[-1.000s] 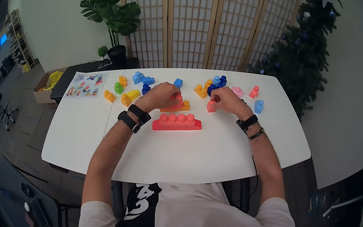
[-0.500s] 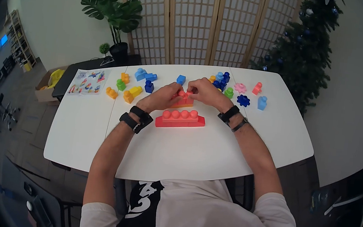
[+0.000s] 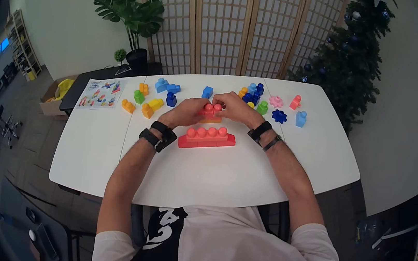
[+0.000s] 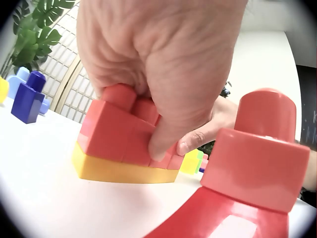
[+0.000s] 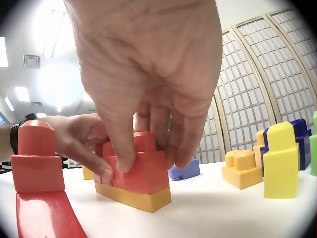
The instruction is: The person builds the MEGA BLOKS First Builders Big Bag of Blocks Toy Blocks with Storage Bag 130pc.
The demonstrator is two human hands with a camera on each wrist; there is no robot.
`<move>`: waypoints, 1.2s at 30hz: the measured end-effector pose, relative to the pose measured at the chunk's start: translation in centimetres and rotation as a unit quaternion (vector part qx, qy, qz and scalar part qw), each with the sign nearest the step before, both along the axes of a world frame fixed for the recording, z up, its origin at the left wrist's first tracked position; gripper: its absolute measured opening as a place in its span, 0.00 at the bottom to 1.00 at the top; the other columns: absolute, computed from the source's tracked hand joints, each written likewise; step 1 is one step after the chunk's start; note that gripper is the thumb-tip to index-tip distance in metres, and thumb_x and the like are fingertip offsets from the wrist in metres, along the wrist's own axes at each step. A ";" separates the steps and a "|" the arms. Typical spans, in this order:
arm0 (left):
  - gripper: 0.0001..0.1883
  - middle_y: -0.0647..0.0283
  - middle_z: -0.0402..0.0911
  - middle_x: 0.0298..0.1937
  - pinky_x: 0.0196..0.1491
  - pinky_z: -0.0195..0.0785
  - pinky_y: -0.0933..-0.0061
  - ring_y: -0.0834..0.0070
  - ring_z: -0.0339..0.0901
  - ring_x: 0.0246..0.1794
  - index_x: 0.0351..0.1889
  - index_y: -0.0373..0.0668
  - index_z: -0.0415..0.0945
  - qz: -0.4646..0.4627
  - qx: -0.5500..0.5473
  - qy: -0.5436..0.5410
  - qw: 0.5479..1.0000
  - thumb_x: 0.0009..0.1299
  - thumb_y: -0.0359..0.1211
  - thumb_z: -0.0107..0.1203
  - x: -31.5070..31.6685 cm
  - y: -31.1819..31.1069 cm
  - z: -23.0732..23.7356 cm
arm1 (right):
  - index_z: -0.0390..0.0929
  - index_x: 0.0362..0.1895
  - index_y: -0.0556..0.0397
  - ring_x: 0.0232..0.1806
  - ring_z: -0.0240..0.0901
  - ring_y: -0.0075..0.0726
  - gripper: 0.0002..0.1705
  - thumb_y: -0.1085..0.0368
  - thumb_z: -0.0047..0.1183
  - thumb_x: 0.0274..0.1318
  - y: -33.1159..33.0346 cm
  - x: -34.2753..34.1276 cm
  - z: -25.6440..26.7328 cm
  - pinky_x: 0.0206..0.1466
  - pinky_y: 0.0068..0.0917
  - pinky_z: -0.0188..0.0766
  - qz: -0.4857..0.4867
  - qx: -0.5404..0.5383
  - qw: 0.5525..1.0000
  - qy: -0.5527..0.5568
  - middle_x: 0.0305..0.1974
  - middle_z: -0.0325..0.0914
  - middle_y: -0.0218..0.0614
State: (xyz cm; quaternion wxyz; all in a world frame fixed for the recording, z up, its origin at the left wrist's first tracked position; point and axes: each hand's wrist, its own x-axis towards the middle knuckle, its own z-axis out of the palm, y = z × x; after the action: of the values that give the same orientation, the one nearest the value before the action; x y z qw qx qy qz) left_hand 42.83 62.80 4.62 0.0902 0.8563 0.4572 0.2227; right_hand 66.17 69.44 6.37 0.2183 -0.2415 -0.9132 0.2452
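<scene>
Red toy blocks [image 5: 148,171] sit side by side on a long orange block [image 4: 124,171] at the middle of the table. My left hand [image 3: 190,111] grips the left part of this row, its thumb against the near face. On the row's right end, my right hand [image 3: 238,107] pinches a red block from above between thumb and fingers. The two thumbs are close together on the near side. Nearer the body stands a longer red build [image 3: 206,141], with several round studs along its top.
Yellow, green and blue blocks [image 3: 171,100] lie to the left, beside a printed picture sheet [image 3: 99,95]. At the right are a dark blue gear [image 3: 279,116], a pink gear [image 3: 275,101], a red block [image 3: 296,102] and a light blue block [image 3: 300,119].
My right hand has moved left with a red block, from the right of the orange block onto its right end. My left hand stays at the row's left part.
</scene>
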 end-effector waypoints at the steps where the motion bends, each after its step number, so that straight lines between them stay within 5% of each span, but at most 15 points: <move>1: 0.21 0.47 0.87 0.46 0.51 0.78 0.55 0.48 0.85 0.47 0.55 0.36 0.78 0.001 -0.004 0.000 1.000 0.68 0.32 0.72 0.0 0.1 0.1 | 0.83 0.43 0.57 0.43 0.84 0.52 0.15 0.70 0.70 0.49 0.1 0.0 0.1 0.48 0.41 0.79 0.000 0.001 1.000 0.001 0.36 0.86 0.46; 3: 0.21 0.48 0.88 0.46 0.51 0.78 0.58 0.51 0.86 0.46 0.56 0.36 0.79 0.001 -0.010 -0.001 1.000 0.68 0.32 0.73 -0.2 0.0 0.2 | 0.85 0.43 0.59 0.39 0.84 0.42 0.16 0.71 0.72 0.50 0.0 0.0 0.0 0.46 0.36 0.79 0.005 0.018 1.000 0.004 0.35 0.86 0.43; 9: 0.23 0.52 0.89 0.43 0.51 0.78 0.63 0.59 0.87 0.43 0.55 0.38 0.82 0.004 -0.065 -0.091 0.994 0.63 0.31 0.76 -0.5 0.1 0.3 | 0.86 0.47 0.59 0.40 0.85 0.41 0.18 0.68 0.73 0.51 0.7 0.0 -0.8 0.45 0.36 0.79 0.002 0.021 1.000 0.005 0.35 0.87 0.43; 12: 0.25 0.54 0.89 0.41 0.50 0.78 0.63 0.60 0.87 0.41 0.57 0.38 0.82 -0.005 -0.059 -0.108 0.992 0.62 0.30 0.77 -0.7 0.2 0.2 | 0.87 0.50 0.57 0.48 0.85 0.51 0.20 0.65 0.72 0.51 0.8 0.0 -0.8 0.55 0.40 0.80 -0.001 -0.004 1.000 -0.022 0.44 0.88 0.47; 18: 0.32 0.55 0.83 0.64 0.66 0.74 0.63 0.67 0.81 0.64 0.75 0.46 0.69 0.036 -0.154 -0.178 0.971 0.76 0.42 0.68 -1.8 -0.4 1.6 | 0.84 0.60 0.58 0.53 0.86 0.47 0.30 0.48 0.69 0.65 0.1 1.5 -0.7 0.59 0.38 0.79 0.009 -0.085 0.996 -0.008 0.50 0.89 0.50; 19: 0.35 0.54 0.78 0.70 0.71 0.69 0.60 0.64 0.76 0.71 0.78 0.47 0.65 0.035 -0.173 -0.230 0.957 0.78 0.46 0.66 -3.0 -0.2 1.2 | 0.72 0.74 0.55 0.67 0.80 0.48 0.43 0.40 0.67 0.66 1.3 2.1 -1.9 0.70 0.39 0.75 0.006 -0.125 0.992 -0.020 0.63 0.83 0.52; 20: 0.37 0.54 0.73 0.76 0.77 0.65 0.57 0.62 0.70 0.77 0.82 0.48 0.60 0.035 -0.192 -0.282 0.939 0.80 0.49 0.63 -3.8 -0.6 1.4 | 0.72 0.74 0.55 0.67 0.80 0.48 0.43 0.40 0.67 0.66 0.7 2.9 -1.6 0.70 0.39 0.75 0.007 -0.125 0.992 -0.020 0.63 0.83 0.52; 21: 0.53 0.50 0.67 0.80 0.81 0.59 0.53 0.57 0.63 0.82 0.85 0.48 0.53 0.033 -0.217 -0.287 0.932 0.69 0.53 0.73 -4.9 -1.3 1.4 | 0.63 0.80 0.51 0.73 0.71 0.50 0.51 0.40 0.70 0.63 -0.1 3.8 -1.5 0.75 0.40 0.69 0.007 -0.173 0.985 0.000 0.71 0.74 0.52; 23: 0.61 0.49 0.64 0.81 0.81 0.58 0.52 0.56 0.62 0.83 0.86 0.48 0.51 0.026 -0.200 -0.238 0.950 0.62 0.54 0.78 -5.3 -3.9 1.6 | 0.38 0.89 0.45 0.87 0.48 0.53 0.75 0.42 0.80 0.50 -1.7 5.4 -0.6 0.87 0.43 0.52 0.030 -0.208 0.977 -0.033 0.85 0.49 0.51; 26: 0.78 0.46 0.62 0.81 0.78 0.62 0.52 0.54 0.64 0.80 0.88 0.46 0.45 0.023 -0.178 -0.170 0.969 0.43 0.55 0.88 -4.2 -6.1 0.1 | 0.35 0.89 0.47 0.87 0.46 0.54 0.81 0.45 0.84 0.44 -4.4 5.3 -0.2 0.88 0.43 0.50 0.041 -0.133 0.988 -0.064 0.86 0.46 0.52; 27: 0.75 0.47 0.63 0.80 0.76 0.65 0.53 0.54 0.66 0.78 0.87 0.45 0.47 0.041 -0.173 -0.127 0.976 0.46 0.53 0.88 -3.7 -6.5 -0.3 | 0.49 0.85 0.54 0.81 0.59 0.54 0.71 0.51 0.83 0.43 -4.7 4.9 -1.1 0.82 0.40 0.61 0.038 -0.096 0.994 -0.020 0.80 0.59 0.55; 28: 0.73 0.47 0.65 0.78 0.73 0.67 0.55 0.55 0.68 0.75 0.86 0.44 0.48 0.057 -0.165 -0.084 0.981 0.48 0.51 0.87 -3.1 -6.7 -0.3 | 0.49 0.85 0.54 0.81 0.59 0.54 0.71 0.51 0.83 0.43 -4.6 4.3 -1.4 0.82 0.40 0.61 0.036 -0.097 0.994 -0.019 0.80 0.59 0.55; 29: 0.60 0.51 0.74 0.71 0.66 0.73 0.59 0.60 0.76 0.66 0.79 0.42 0.60 0.073 -0.144 -0.097 0.982 0.52 0.45 0.86 -3.0 -6.0 -1.1 | 0.57 0.79 0.56 0.75 0.67 0.53 0.64 0.55 0.82 0.42 -4.2 3.5 -1.4 0.76 0.39 0.67 0.022 -0.102 0.994 -0.013 0.73 0.67 0.55; 31: 0.52 0.54 0.78 0.66 0.64 0.74 0.61 0.63 0.79 0.62 0.74 0.41 0.66 0.072 -0.143 -0.104 0.982 0.54 0.42 0.84 -2.7 -4.8 -1.8 | 0.72 0.60 0.60 0.57 0.80 0.48 0.42 0.62 0.77 0.41 -3.6 2.2 -2.2 0.60 0.37 0.77 0.009 -0.059 0.998 0.031 0.54 0.80 0.51; 36: 0.34 0.57 0.85 0.55 0.60 0.77 0.65 0.66 0.84 0.55 0.60 0.39 0.76 0.062 -0.184 -0.192 0.962 0.57 0.34 0.80 -2.6 -4.5 -1.5 | 0.72 0.59 0.59 0.55 0.81 0.48 0.39 0.63 0.77 0.43 -1.7 2.0 -2.9 0.58 0.36 0.78 0.020 -0.078 0.997 0.012 0.51 0.82 0.50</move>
State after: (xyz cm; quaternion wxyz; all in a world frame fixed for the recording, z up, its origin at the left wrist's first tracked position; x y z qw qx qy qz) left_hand 40.26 58.30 3.11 0.3186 0.7361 0.5163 0.3002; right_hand 68.19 67.73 3.45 0.2051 -0.2361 -0.8933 0.3228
